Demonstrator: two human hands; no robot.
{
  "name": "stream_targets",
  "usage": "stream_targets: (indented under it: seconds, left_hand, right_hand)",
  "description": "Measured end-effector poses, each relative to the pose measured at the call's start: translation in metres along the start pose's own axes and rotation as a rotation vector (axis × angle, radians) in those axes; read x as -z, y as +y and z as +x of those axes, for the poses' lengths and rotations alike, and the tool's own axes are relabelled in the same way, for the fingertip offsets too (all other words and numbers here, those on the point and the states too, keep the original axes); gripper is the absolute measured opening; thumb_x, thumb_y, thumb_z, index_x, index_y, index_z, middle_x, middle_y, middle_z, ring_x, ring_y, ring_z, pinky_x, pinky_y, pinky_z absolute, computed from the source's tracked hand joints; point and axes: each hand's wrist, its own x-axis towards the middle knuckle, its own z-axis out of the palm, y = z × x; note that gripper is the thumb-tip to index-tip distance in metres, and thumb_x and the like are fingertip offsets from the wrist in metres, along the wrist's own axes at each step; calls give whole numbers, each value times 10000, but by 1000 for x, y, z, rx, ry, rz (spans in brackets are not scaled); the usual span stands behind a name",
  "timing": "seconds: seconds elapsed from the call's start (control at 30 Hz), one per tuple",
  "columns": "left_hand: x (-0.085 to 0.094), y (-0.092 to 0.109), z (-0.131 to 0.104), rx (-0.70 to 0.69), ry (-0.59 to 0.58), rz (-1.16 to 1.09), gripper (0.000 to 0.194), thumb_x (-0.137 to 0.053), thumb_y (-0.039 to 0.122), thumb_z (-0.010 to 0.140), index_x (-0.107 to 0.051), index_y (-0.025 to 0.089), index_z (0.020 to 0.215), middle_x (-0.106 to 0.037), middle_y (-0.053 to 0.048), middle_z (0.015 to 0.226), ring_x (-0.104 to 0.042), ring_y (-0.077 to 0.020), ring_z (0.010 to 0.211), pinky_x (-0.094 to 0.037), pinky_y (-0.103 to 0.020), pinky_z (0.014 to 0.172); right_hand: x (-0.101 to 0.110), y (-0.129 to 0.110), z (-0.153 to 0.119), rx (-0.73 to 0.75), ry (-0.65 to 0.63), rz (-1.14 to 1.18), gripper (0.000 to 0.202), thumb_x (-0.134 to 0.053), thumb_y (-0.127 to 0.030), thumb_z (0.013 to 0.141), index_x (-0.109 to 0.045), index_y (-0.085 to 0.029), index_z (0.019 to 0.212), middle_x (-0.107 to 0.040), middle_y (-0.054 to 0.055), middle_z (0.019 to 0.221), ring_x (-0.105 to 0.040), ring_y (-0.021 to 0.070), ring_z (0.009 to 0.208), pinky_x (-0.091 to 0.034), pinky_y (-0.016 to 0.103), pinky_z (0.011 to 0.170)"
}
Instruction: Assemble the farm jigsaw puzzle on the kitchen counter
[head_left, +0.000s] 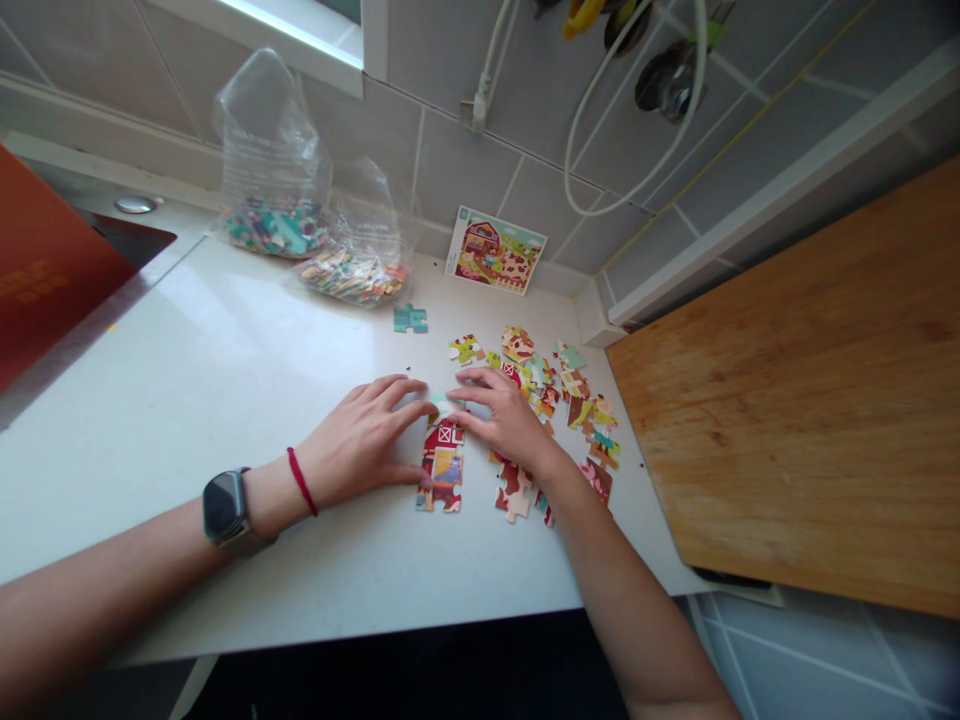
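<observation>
A small joined strip of jigsaw puzzle pieces [445, 465], showing a red barn with a white-crossed window, lies flat on the white counter. My left hand [364, 440] is beside it with fingers spread, its thumb touching the lower left edge and its index finger near the top. At the strip's upper end, a pale green and teal puzzle piece [442, 405] sits between my hands. The thumb and fingers of my right hand [499, 410] are on this piece's right side, partly hiding it. Loose puzzle pieces [514, 492] lie under and around my right wrist.
One teal puzzle piece [410, 319] lies apart. Two clear bags of pieces [274, 215] stand by the wall, near a picture card [496, 250] leaning on the tiles. A wooden board [810, 390] borders the right; an orange-red box [56, 265] is at left. A white cable [574, 160] hangs above.
</observation>
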Motion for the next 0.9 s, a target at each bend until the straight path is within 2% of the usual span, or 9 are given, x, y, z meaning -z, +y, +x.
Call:
stream_targets:
  seconds: [0.17,0.4,0.57,0.77,0.83,0.9]
  left_hand:
    - [2,0,1,-4,-6,-20,657,-776,742,801,-689,259,1238,-610,-150,1426,-542,-410,1354,-513,-609,1059]
    - [5,2,2,-5,-26,-5,649,-787,732,795,-689,251,1220,-606,-158,1434,-543,-419,1357,-525,-620,1046]
    - [8,0,2,-41,-53,41,625,-805,692,806,-690,240,1222,-619,-161,1440,-546,-427,1368,-530,-626,1056]
    - [12,-1,4,-61,-92,71,582,-714,717,879,-702,259,1238,-640,-147,1419,-568,-412,1357,-541,-617,1042]
    - [13,-1,4,-63,-98,76,600,-702,729,881,-700,252,1245,-634,-152,1430,-567,-416,1360,-542,-615,1041]
    - [13,-1,3,-71,-92,77,684,-682,773,863,-686,234,1284,-602,-176,1476,-552,-433,1378,-533,-621,1053]
  right_hand:
    - [-1,0,-3,2,-39,-20,181,-786,-323,943,-837,-329,1116,-672,85,1377,-585,267,1338,-471,508,1173]
    - [-7,2,-5,20,-22,-18,222,-769,-310,956,-823,-357,1166,-650,83,1408,-570,267,1367,-465,522,1193]
    - [-9,4,-6,18,-64,14,223,-717,-285,993,-819,-340,1183,-571,80,1546,-450,284,1521,-362,565,1282]
    - [-11,0,-9,-29,-89,42,301,-695,-273,1006,-771,-357,1284,-509,59,1623,-343,299,1593,-318,590,1302]
    - [-12,-1,-9,-23,-62,68,304,-693,-252,1003,-771,-350,1281,-534,59,1603,-370,289,1581,-343,559,1296]
    - [-11,-2,-7,-6,22,110,284,-679,-230,1005,-782,-323,1253,-604,74,1528,-480,269,1509,-397,518,1267]
